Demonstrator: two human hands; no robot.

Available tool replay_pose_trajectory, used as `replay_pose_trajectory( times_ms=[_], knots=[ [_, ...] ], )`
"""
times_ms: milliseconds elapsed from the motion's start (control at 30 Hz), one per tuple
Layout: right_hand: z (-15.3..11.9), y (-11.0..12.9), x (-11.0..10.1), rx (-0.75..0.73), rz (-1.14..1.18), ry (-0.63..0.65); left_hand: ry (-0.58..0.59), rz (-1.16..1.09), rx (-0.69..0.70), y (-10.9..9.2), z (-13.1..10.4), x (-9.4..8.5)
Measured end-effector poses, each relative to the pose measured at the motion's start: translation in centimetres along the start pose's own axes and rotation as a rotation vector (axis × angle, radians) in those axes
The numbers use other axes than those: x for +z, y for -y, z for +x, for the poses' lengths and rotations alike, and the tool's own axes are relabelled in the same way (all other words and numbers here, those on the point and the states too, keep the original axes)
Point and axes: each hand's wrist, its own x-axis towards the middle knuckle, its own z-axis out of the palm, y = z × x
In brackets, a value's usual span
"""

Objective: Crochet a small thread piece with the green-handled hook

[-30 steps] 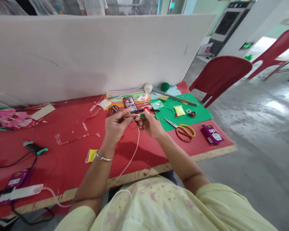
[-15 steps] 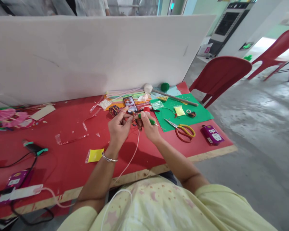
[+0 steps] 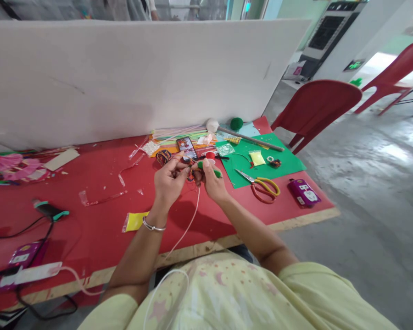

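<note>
My left hand (image 3: 171, 180) is closed in a pinch near the middle of the red table, fingertips meeting those of the other hand. Between them is a small multicoloured thread piece (image 3: 192, 175), mostly hidden by fingers. My right hand (image 3: 213, 181) grips a slim green-handled tool (image 3: 214, 172) across its palm; its working tip is hidden among the fingers. Just beyond the hands lie a dark multicoloured yarn bundle (image 3: 163, 157), a phone (image 3: 186, 149) with a lit picture, and a red-topped spool (image 3: 210, 156). A pale cable (image 3: 192, 215) hangs below the hands.
On the right, scissors (image 3: 261, 188) lie partly over a green sheet (image 3: 282, 162), with a purple box (image 3: 304, 192) beside them. A yellow packet (image 3: 136, 222) is by my left forearm. A white panel (image 3: 124, 78) stands behind the table; a red chair (image 3: 316, 107) is at the right.
The thin metal shaft that stuck out at the right of the green handle no longer shows. Both hands keep nearly the same place and grip.
</note>
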Motion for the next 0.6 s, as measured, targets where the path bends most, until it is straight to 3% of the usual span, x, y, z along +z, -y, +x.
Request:
replay_pose_trajectory(
  times_ms=[267, 433, 600],
  knots=[
    [0.02, 0.00, 0.23, 0.005, 0.017, -0.007, -0.022, 0.081, 0.071, -0.04, -0.31, 0.19],
    [-0.07, -0.26, 0.43, -0.015, 0.064, -0.012, -0.023, 0.076, 0.047, -0.17, -0.42, 0.09],
    [0.18, -0.73, 0.78, 0.098, 0.191, -0.049, 0.059, -0.028, -0.030, -0.70, -0.34, -0.36]
  ],
)
